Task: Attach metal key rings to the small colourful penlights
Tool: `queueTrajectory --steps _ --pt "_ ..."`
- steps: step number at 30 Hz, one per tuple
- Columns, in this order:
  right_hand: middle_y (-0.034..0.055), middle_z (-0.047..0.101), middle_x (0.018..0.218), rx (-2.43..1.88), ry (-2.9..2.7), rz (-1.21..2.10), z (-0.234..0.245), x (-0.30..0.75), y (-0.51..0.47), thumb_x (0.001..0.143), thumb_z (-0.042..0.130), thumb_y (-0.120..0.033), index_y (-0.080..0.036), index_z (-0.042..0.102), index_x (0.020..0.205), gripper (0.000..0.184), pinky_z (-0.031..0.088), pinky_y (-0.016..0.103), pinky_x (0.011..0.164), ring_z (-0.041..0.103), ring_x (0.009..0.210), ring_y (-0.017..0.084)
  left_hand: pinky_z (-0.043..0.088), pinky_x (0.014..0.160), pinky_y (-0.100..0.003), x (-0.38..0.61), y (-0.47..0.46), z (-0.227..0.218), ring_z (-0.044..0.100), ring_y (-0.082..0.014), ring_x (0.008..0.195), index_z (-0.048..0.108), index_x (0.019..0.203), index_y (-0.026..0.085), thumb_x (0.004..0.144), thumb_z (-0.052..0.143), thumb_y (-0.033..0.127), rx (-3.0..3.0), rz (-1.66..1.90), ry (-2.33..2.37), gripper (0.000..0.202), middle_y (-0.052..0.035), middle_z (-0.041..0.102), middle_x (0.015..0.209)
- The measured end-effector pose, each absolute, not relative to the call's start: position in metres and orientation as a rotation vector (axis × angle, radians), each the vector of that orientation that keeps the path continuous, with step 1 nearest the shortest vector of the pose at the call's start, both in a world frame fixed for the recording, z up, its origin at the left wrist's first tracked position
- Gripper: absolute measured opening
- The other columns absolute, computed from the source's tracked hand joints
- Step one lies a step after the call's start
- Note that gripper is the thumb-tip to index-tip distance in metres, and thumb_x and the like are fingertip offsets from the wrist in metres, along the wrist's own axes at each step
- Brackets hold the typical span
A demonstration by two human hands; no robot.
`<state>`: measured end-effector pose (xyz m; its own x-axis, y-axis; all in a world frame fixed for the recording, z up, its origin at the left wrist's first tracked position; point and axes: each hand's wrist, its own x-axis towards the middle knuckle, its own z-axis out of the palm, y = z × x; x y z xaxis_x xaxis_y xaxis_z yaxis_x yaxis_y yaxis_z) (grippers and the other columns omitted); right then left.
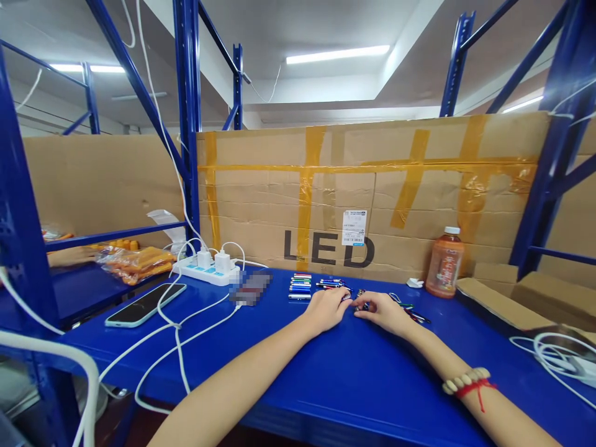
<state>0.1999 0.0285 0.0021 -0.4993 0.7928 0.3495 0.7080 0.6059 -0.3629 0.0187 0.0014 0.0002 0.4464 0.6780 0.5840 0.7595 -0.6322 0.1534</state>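
Observation:
My left hand (328, 308) rests on the blue tabletop with its fingers curled over a small shiny piece, mostly hidden beneath them. Close beside it, my right hand (382, 311) has thumb and fingers drawn together at small metallic pieces (362, 304); what lies between them is too small to make out. Left of the hands, several short shiny tubes (300, 287) in silver, blue, green and red lie in a neat row. More slim, pen-like pieces (331, 284) lie behind my left hand. Others, dark, red and green (416, 314), lie scattered to the right of my right hand.
A power strip (205, 270) with white cables, a phone (146, 305) and a blurred dark device (251, 288) occupy the left. On the right stand an orange drink bottle (446, 264), an open cardboard box (535, 304) and coiled cable (556, 357). A cardboard panel (261, 205) closes the back.

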Motion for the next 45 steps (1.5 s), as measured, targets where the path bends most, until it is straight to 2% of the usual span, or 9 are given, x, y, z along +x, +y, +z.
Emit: queueTrajectory --steps 12,18,27,45 --pt "0.0007 0.057 0.066 -1.175 -2.286 0.493 0.003 0.198 0.027 0.063 0.063 -0.037 -0.013 0.058 0.076 0.028 0.037 0.017 0.050 0.048 0.052 0.007 0.043 0.076 -0.027 0.019 0.000 0.002 0.057 -0.0175 0.087 0.052 0.093 0.018 0.087 0.032 0.029 -2.570 -0.881 -1.172 0.023 -0.0041 0.062 0.092" --pt "0.0019 0.058 0.071 -1.174 -2.263 0.577 0.001 0.199 0.027 0.065 0.060 -0.042 -0.012 0.059 0.084 0.035 0.037 0.018 0.047 0.047 0.046 0.006 0.044 0.073 -0.027 0.019 0.001 0.002 0.057 -0.0175 0.084 0.052 0.092 0.019 0.087 0.033 0.031 -2.564 -0.872 -1.192 0.023 -0.0037 0.062 0.090" --pt "-0.0006 0.061 0.079 -1.304 -2.368 0.192 0.009 0.196 0.019 0.071 0.057 -0.036 -0.021 0.063 0.087 0.023 0.033 0.018 0.055 0.051 0.062 0.009 0.043 0.074 -0.027 0.019 0.002 0.001 0.057 -0.0172 0.085 0.053 0.095 0.019 0.087 0.034 0.031 -2.570 -0.868 -1.174 0.023 -0.0037 0.062 0.091" --pt "0.0010 0.062 0.079 -1.294 -2.387 0.169 0.009 0.194 0.018 0.071 0.054 -0.037 -0.019 0.063 0.085 0.025 0.032 0.018 0.053 0.051 0.061 0.009 0.042 0.071 -0.025 0.018 0.004 0.000 0.057 -0.0169 0.082 0.052 0.091 0.019 0.086 0.035 0.032 -2.576 -0.834 -1.162 0.022 -0.0029 0.062 0.087"
